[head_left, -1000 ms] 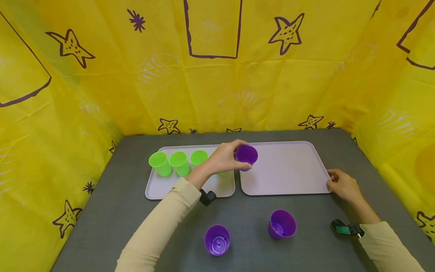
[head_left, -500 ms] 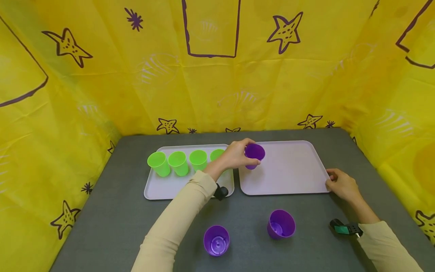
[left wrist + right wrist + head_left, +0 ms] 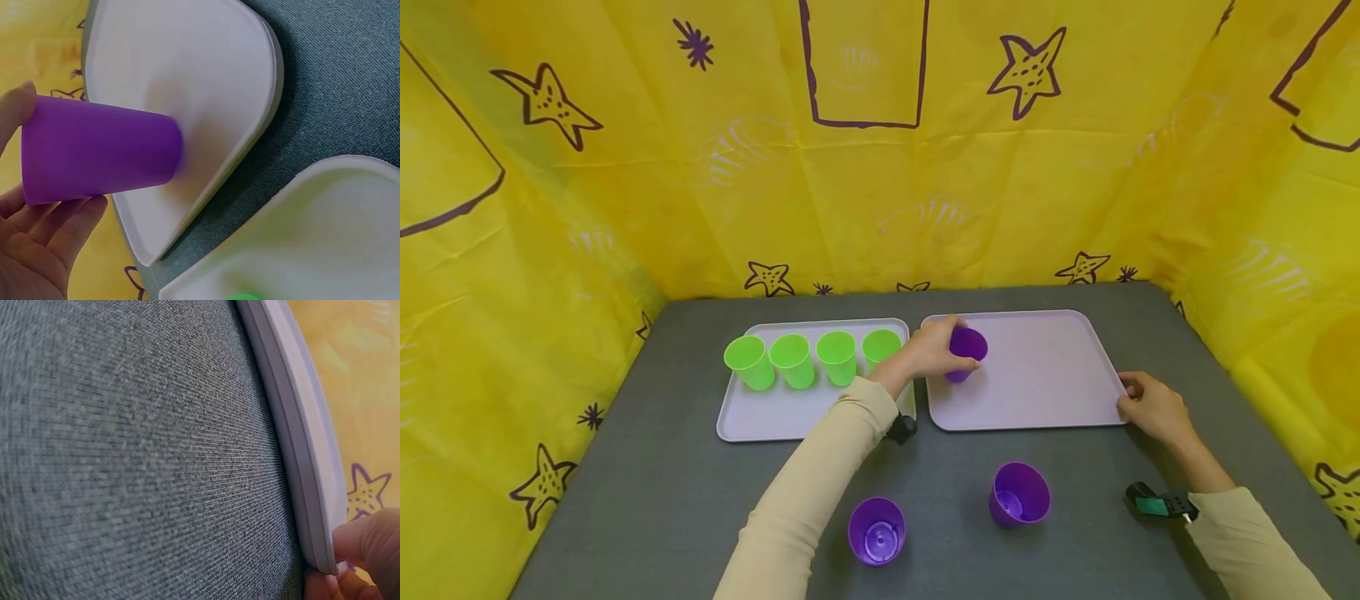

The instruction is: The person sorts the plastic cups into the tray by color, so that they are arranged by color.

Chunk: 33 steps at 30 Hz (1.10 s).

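Note:
My left hand [image 3: 937,348] grips a purple cup [image 3: 967,353] near its rim, thumb on one side and fingers on the other. The cup is upright over the left part of the right-hand tray [image 3: 1045,375]; in the left wrist view the purple cup [image 3: 103,150] has its base close over the tray surface. My right hand [image 3: 1156,408] pinches the right edge of that same pale tray, thumb on top and fingers below, as the tray rim [image 3: 300,437] shows in the right wrist view. Two more purple cups, one on the left [image 3: 877,532] and one on the right [image 3: 1019,495], stand on the table in front.
A second pale tray [image 3: 760,421] lies to the left, bearing a row of several green cups [image 3: 792,361]. Both trays rest on a dark grey table [image 3: 647,492]. Yellow patterned cloth [image 3: 865,192] surrounds the table at the back and sides.
My left hand has carried the purple cup rightward, then lowered it toward the right-hand tray. The right hand stays on the tray's edge.

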Available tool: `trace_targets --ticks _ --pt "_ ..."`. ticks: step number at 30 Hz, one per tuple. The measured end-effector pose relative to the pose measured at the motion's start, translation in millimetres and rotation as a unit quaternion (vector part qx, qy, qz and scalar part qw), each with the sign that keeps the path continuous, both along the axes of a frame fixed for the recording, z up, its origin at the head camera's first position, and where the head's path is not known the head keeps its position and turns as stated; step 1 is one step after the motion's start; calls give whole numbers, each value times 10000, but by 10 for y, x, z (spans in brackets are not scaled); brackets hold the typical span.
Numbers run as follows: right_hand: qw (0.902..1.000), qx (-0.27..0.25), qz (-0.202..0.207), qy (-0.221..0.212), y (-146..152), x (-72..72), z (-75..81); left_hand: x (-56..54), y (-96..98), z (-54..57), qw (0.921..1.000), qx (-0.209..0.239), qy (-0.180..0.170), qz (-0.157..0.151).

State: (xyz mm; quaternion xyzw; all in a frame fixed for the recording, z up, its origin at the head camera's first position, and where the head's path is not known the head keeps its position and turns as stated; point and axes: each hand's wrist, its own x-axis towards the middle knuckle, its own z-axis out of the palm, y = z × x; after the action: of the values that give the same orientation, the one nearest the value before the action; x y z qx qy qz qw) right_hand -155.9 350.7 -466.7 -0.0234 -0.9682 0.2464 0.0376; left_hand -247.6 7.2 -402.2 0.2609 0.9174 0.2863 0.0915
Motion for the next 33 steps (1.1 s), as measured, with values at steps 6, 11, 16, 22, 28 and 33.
trace_targets --ticks 6,11,16,22,28,33 --pt "10000 -8 2 18 -6 -1 4 21 -13 -1 9995 61 -281 112" --pt "10000 -12 -28 -60 -7 4 10 32 -22 16 9992 -40 -385 57" --pt "10000 1 -36 -90 -6 2 7 37 -26 21 9992 -170 -349 -57" --pt "10000 -11 -33 -81 -21 2 18 29 -25 10 9993 -194 -279 -123" --pt "10000 -20 -32 -56 -18 1 13 28 -18 29 9990 -267 -282 -216" --pt "10000 -7 -15 14 -9 -1 -2 33 -9 78 9986 -384 -160 -335"
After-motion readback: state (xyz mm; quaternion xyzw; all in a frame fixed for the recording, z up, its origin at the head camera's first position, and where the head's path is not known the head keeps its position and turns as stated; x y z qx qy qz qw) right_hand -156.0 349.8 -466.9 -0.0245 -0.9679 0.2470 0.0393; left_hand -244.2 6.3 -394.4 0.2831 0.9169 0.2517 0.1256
